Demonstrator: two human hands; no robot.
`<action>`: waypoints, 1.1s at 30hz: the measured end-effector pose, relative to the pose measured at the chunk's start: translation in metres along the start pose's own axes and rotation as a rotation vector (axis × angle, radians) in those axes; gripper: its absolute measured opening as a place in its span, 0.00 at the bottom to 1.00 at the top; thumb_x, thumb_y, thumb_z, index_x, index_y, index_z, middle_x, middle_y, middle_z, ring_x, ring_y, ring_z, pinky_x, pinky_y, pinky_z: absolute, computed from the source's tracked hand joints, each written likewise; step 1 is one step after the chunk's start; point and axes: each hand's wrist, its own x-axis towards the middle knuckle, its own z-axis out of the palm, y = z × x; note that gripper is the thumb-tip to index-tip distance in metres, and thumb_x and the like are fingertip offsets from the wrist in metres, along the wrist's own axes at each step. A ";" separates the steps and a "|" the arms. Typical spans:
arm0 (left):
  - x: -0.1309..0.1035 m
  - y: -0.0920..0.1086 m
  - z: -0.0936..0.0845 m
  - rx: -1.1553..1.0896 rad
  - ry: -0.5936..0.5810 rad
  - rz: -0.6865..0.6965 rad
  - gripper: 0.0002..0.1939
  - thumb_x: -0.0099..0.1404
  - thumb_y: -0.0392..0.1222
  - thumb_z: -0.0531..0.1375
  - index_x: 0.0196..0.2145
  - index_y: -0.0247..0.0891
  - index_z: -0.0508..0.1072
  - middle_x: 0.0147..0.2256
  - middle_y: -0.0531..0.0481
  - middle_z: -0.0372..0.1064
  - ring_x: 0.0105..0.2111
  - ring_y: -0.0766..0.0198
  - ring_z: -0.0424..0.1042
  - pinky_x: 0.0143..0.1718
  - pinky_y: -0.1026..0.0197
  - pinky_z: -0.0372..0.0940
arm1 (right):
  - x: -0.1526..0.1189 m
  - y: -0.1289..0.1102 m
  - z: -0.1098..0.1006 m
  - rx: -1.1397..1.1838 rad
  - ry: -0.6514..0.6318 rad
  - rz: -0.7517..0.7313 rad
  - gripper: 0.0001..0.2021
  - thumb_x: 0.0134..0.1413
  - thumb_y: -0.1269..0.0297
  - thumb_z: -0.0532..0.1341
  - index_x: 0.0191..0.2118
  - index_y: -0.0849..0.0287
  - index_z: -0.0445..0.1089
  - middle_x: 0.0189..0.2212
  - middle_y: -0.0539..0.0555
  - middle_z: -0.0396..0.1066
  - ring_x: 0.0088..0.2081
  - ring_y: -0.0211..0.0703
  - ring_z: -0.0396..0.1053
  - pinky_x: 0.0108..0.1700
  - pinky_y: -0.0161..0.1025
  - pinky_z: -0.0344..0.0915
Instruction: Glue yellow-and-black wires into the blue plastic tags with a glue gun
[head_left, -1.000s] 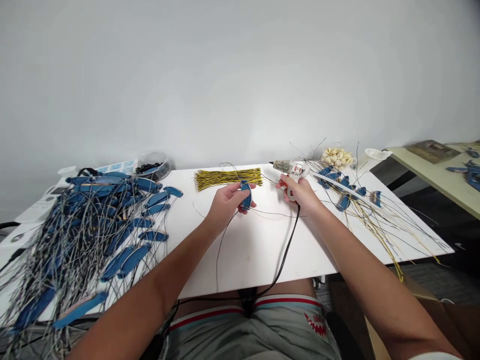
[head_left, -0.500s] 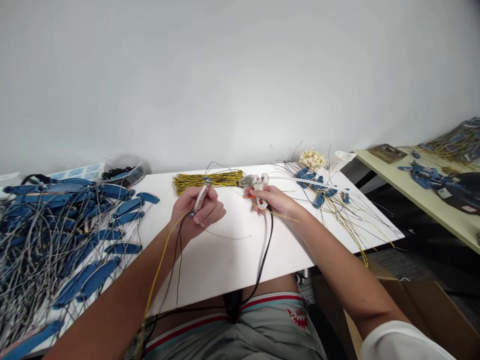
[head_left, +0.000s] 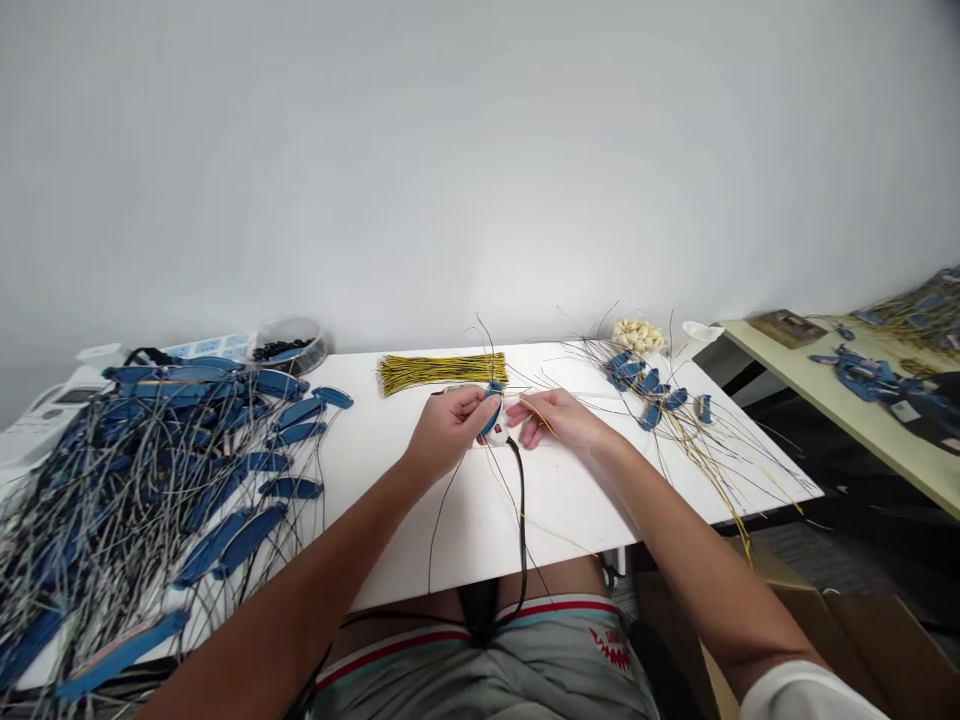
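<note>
A blue curved piece (head_left: 491,408) with thin wires trailing from it is pinched in my left hand (head_left: 448,428), above the middle of the white table. My right hand (head_left: 561,420) is just to its right, fingers curled in a pinch on a thin yellow wire (head_left: 538,412). Beneath and between the hands lies a white hot glue gun (head_left: 498,434) with a red switch, mostly covered by them. Its black cord (head_left: 522,510) drops over the front table edge. Behind the left hand rests a bundle of yellow-and-black twisted wires (head_left: 439,371).
Many blue pieces with grey wires (head_left: 187,450) are heaped at the left. A clear tub of black parts (head_left: 289,348) stands behind them. Several wired blue pieces (head_left: 651,385) and a container of cream-coloured parts (head_left: 637,336) are at the right. A cardboard box (head_left: 862,640) sits below right.
My right hand has let go of the glue gun, which now lies on the table. My left hand moved right with the blue piece, turning it, and the right hand took the yellow wire.
</note>
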 end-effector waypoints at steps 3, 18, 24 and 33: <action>-0.004 0.001 0.002 0.150 0.040 0.084 0.19 0.74 0.55 0.59 0.33 0.38 0.75 0.26 0.52 0.71 0.25 0.65 0.67 0.29 0.63 0.62 | -0.024 -0.012 0.008 -0.078 0.029 -0.153 0.20 0.67 0.48 0.61 0.42 0.63 0.79 0.35 0.58 0.78 0.27 0.38 0.69 0.29 0.35 0.67; -0.007 0.000 -0.003 0.413 0.011 0.511 0.25 0.80 0.51 0.41 0.59 0.39 0.71 0.45 0.43 0.73 0.49 0.53 0.71 0.55 0.51 0.58 | -0.102 -0.081 0.013 -0.153 0.453 -0.515 0.17 0.61 0.49 0.69 0.32 0.59 0.75 0.22 0.50 0.70 0.23 0.39 0.69 0.26 0.37 0.66; 0.003 -0.015 0.006 0.615 -0.041 0.383 0.18 0.79 0.52 0.51 0.52 0.40 0.73 0.47 0.44 0.74 0.51 0.51 0.70 0.57 0.48 0.56 | -0.197 -0.191 -0.051 -0.096 0.728 -0.704 0.13 0.56 0.54 0.74 0.40 0.58 0.80 0.22 0.51 0.67 0.23 0.36 0.65 0.22 0.35 0.61; 0.008 -0.050 0.011 0.806 -0.087 0.459 0.19 0.74 0.48 0.60 0.59 0.42 0.71 0.61 0.45 0.70 0.64 0.51 0.65 0.68 0.43 0.52 | -0.174 -0.193 -0.202 -0.197 0.800 -0.213 0.17 0.73 0.54 0.60 0.31 0.55 0.65 0.27 0.54 0.69 0.26 0.34 0.66 0.29 0.33 0.66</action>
